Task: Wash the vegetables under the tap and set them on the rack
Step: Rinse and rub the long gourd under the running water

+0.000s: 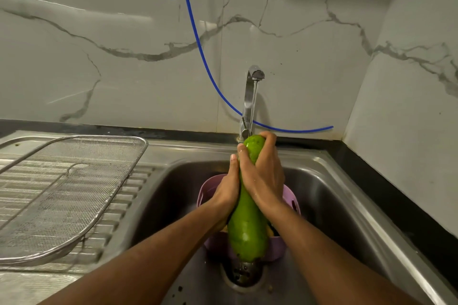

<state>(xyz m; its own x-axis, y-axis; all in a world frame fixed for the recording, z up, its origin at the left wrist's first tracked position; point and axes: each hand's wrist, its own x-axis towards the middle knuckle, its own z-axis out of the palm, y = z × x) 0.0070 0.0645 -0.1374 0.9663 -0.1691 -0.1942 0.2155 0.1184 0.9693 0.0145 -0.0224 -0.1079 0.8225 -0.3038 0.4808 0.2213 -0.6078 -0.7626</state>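
Both hands are on one long green gourd [247, 228], held lengthwise over the sink [329, 195], with its narrow end pointing at the tap [250, 101] and its fat end toward the camera. The right hand [264, 176] is wrapped over the top of the narrow part, fingers curled round the far tip, so the tip sits right inside that grip. The left hand [229, 188] grips the neck from the left side, thumb up along the skin, just behind the right one and touching it. So the grip is all bunched up at the thin end, and the whole thick lower half of the gourd sticks out below the hands with nothing holding it.

Water [252, 109] is running from the tap in a thin stream and lands right about where the right hand's fingers meet the gourd's tip. The skin looks wet and shiny.

Under the gourd there's a purple tub [210, 188] sitting in the sink, mostly hidden by the arms. The mesh rack [74, 181] sits on the ribbed drainboard [119, 208] to the left, well apart from the hands. A blue hose [198, 39] hangs down the marble wall [99, 44] behind the tap.
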